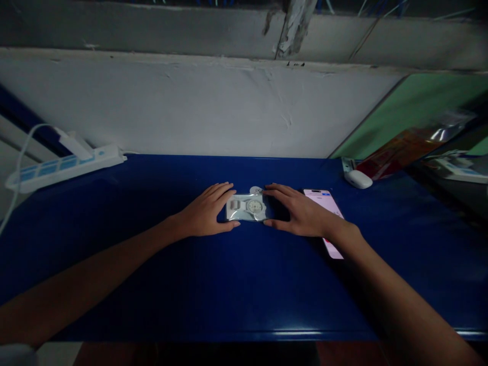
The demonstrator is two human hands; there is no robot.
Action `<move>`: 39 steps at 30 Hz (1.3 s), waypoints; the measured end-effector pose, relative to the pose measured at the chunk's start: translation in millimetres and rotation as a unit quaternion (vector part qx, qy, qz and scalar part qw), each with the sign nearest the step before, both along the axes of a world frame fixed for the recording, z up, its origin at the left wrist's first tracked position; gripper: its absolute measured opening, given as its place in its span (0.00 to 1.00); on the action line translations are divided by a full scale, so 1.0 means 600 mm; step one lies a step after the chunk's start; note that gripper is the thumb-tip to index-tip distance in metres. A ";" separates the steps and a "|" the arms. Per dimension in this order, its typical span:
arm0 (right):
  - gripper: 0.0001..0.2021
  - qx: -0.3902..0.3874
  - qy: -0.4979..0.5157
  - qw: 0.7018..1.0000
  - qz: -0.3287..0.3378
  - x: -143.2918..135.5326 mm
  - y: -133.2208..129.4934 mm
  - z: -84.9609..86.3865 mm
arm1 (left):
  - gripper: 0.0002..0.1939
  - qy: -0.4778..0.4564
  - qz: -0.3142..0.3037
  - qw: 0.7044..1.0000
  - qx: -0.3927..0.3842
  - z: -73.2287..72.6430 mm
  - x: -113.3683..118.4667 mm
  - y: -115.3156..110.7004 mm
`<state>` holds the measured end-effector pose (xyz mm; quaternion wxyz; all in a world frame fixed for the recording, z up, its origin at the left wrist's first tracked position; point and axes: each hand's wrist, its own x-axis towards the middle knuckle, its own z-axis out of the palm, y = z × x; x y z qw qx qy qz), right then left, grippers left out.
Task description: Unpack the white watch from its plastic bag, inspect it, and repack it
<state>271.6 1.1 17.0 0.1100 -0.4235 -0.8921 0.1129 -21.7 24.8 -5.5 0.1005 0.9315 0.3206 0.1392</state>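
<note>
A wristwatch in a clear plastic package lies on the blue table, its round pale dial toward the right and a light strap with a buckle-like piece toward the left. My left hand grips the left end, fingers at the far edge and thumb at the near edge. At the right end, my right hand holds the package the same way. A small round white tag sticks out past the far edge, near my right fingertips. The undersides of both hands are hidden.
Partly under my right forearm lies a lit phone. Farther right are a white earbud case and a bottle of reddish liquid lying on its side. A white power strip with a plugged-in charger sits at the back left. A pale wall rises behind the table.
</note>
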 end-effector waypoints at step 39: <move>0.20 0.063 0.075 0.992 -0.073 -0.028 -0.004 0.005 | 0.39 -0.026 0.003 1.000 0.000 -0.002 -0.002 -0.002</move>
